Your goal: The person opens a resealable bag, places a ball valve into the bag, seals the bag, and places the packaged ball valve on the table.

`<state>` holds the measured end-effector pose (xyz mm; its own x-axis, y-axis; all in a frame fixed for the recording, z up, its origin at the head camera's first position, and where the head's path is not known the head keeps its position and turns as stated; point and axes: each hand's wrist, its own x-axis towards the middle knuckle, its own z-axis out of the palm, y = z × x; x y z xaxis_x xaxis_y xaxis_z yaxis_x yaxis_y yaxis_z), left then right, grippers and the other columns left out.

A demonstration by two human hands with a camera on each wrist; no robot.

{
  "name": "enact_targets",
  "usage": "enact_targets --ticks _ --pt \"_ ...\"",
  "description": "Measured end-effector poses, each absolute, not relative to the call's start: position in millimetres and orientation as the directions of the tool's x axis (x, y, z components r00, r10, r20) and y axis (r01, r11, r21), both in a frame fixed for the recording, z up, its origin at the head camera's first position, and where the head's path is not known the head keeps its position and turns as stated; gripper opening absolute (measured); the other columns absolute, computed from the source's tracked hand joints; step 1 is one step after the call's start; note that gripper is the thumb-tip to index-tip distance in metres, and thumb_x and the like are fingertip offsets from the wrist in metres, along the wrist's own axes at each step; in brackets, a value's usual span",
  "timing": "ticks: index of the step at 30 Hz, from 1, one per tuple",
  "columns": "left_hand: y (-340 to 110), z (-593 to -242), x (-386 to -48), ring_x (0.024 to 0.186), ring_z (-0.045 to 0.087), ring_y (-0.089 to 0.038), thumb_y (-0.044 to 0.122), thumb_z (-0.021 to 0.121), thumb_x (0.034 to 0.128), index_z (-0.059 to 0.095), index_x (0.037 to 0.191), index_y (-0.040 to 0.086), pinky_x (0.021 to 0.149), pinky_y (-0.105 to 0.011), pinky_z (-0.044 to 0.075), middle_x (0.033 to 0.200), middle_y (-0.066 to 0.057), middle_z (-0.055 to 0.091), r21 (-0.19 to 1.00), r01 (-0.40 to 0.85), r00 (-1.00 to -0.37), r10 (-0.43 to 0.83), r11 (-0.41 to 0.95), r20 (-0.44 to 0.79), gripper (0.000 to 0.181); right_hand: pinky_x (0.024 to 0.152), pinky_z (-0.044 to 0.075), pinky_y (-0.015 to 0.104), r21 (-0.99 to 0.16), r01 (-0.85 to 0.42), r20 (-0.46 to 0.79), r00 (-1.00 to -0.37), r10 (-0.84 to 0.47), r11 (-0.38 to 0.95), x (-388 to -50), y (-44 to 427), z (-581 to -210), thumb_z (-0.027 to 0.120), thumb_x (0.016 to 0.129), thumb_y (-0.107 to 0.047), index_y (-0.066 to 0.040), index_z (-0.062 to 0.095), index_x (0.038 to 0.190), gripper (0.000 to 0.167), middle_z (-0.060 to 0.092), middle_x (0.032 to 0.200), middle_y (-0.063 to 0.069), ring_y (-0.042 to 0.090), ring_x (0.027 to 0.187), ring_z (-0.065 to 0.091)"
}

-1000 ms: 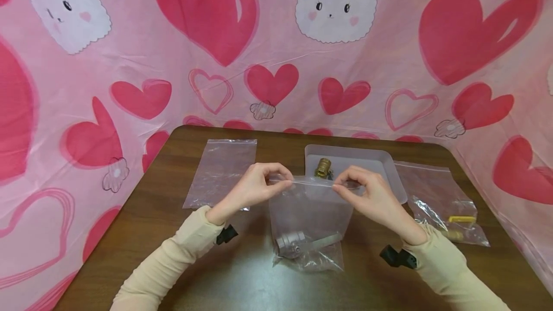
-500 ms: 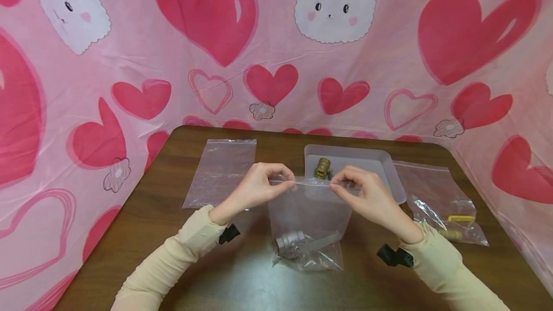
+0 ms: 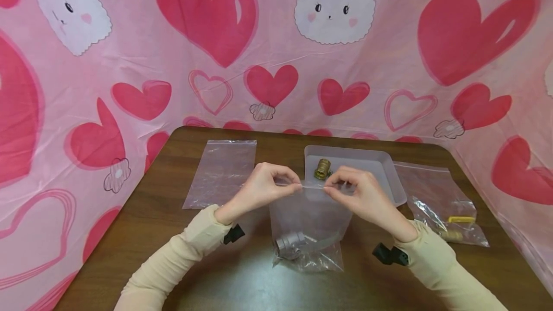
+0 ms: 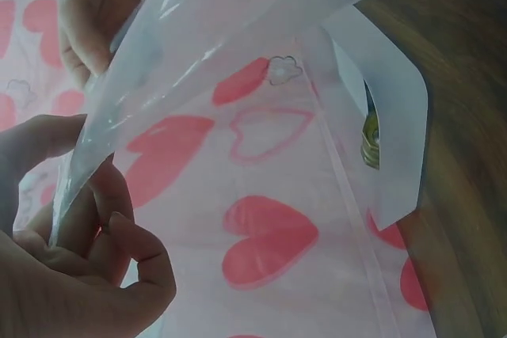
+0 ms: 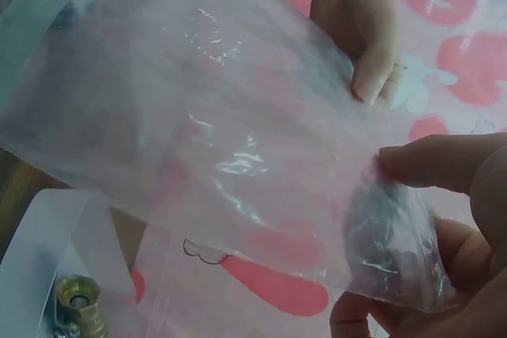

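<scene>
My left hand [image 3: 270, 187] and right hand [image 3: 360, 193] pinch the top edge of a clear zip bag [image 3: 308, 215], thumb against fingers, their tips a short way apart. The bag hangs down between them, its lower end on the table. In its bottom lies a grey pipe fitting [image 3: 290, 245] with a long lever-like bar. In the left wrist view the bag's film [image 4: 182, 77] runs between thumb and fingers. The right wrist view shows the bag's corner [image 5: 396, 251] in my right hand.
Behind the bag stands a translucent tray [image 3: 380, 164] with a brass fitting [image 3: 322, 169] in it. A flat zip bag [image 3: 220, 172] lies at left. Another bag [image 3: 445, 200] at right holds a yellow-handled brass piece [image 3: 461, 219]. A heart-patterned cloth [image 3: 276, 37] hangs behind the table.
Both hands have slid toward each other along the bag's top edge, so the gap between their fingertips is narrower. The bag's contents have stayed at its bottom.
</scene>
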<state>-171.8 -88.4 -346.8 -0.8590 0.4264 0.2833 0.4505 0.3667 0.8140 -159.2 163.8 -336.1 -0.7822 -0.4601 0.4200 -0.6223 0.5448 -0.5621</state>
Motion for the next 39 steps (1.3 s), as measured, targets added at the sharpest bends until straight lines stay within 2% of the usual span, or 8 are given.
enact_targets --ticks 3,9,18,30,39 --pt "-88 -346 -172 0.073 0.066 -0.003 0.015 0.079 0.0831 0.077 0.086 0.014 0.067 -0.021 0.055 0.082 -0.001 0.077 0.813 0.456 -0.856 0.428 0.361 0.290 0.004 0.064 0.047 0.022 -0.550 -0.627 0.426 -0.779 -0.460 0.552 -159 162 -335 0.079 0.083 -0.012 -0.022 0.073 0.085 0.012 0.064 0.078 -0.014 -0.001 0.074 0.057" --pt "-87 -346 -172 0.072 0.067 -0.002 0.021 0.082 0.0813 0.078 0.088 0.016 0.065 -0.021 0.054 0.084 0.002 0.077 0.815 0.460 -0.846 0.453 0.352 0.282 0.010 0.066 0.047 0.022 -0.562 -0.624 0.409 -0.780 -0.473 0.543 -158 159 -334 0.081 0.082 -0.014 -0.025 0.075 0.087 0.013 0.066 0.079 -0.015 -0.001 0.074 0.058" --pt "-81 -342 -172 0.063 0.054 0.001 0.018 0.080 0.0828 0.079 0.084 0.015 0.059 -0.019 0.046 0.078 0.004 0.076 0.747 0.557 -0.797 0.485 0.363 0.359 0.003 0.071 0.049 0.025 -0.583 -0.612 0.381 -0.787 -0.485 0.534 -158 154 -330 0.079 0.083 -0.012 -0.024 0.074 0.085 0.014 0.066 0.079 -0.015 0.000 0.075 0.059" --pt "-78 -339 -171 0.069 0.060 0.003 0.019 0.079 0.0842 0.079 0.088 0.015 0.064 -0.016 0.050 0.082 0.004 0.077 0.731 0.566 -0.791 0.503 0.382 0.349 0.005 0.068 0.054 0.022 -0.556 -0.649 0.419 -0.759 -0.499 0.520 -157 151 -330 0.081 0.081 -0.012 -0.024 0.076 0.088 0.015 0.068 0.082 -0.013 -0.001 0.076 0.062" --pt "-75 -340 -171 0.070 0.063 0.005 0.011 0.075 0.0839 0.078 0.087 0.012 0.068 -0.016 0.053 0.081 0.001 0.077 0.745 0.567 -0.781 0.515 0.351 0.352 0.004 0.070 0.055 0.023 -0.560 -0.665 0.425 -0.743 -0.518 0.495 -156 147 -329 0.080 0.081 -0.008 -0.019 0.075 0.087 0.013 0.068 0.081 -0.011 -0.001 0.075 0.061"
